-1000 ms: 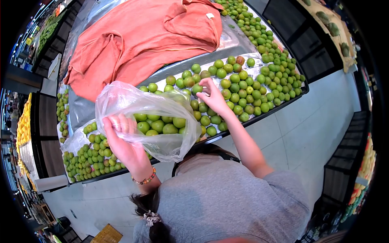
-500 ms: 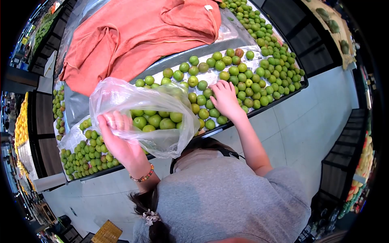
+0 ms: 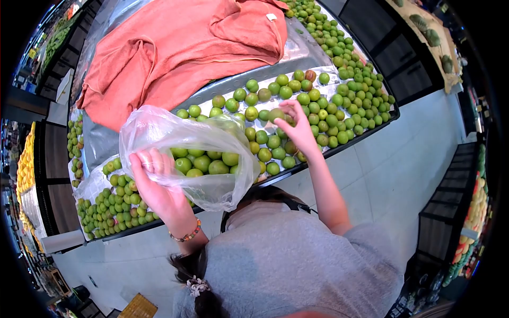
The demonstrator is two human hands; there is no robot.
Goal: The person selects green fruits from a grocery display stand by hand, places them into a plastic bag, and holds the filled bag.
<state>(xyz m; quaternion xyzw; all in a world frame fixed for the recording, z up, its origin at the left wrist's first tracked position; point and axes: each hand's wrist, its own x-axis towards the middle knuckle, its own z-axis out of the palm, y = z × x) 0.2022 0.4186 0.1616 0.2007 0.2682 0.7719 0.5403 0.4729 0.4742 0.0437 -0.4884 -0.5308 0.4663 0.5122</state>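
Note:
My left hand point(image 3: 156, 172) is closed on the near rim of a clear plastic bag point(image 3: 230, 188), its fingers showing through the film. Inside the bag sit several round green fruits point(image 3: 217, 167); the bag's mouth gapes. To the right, my right hand point(image 3: 298, 127) pinches one round green fruit point(image 3: 276, 114) with a brownish tinge between thumb and fingers, just above the display. More loose green fruits point(image 3: 358, 100) lie on white paper around that hand.
A salmon-coloured cloth point(image 3: 180, 47) covers the raised middle of the stand. Another heap of green fruits point(image 3: 114, 204) lies to the left. Dark shelving point(image 3: 445, 196) stands at the right beyond the tiled floor point(image 3: 392, 148), and yellow fruit point(image 3: 26, 164) at the far left.
My right hand has risen slightly and drawn back from the heap with one green fruit now in its fingers. My left hand keeps the bag in nearly the same place.

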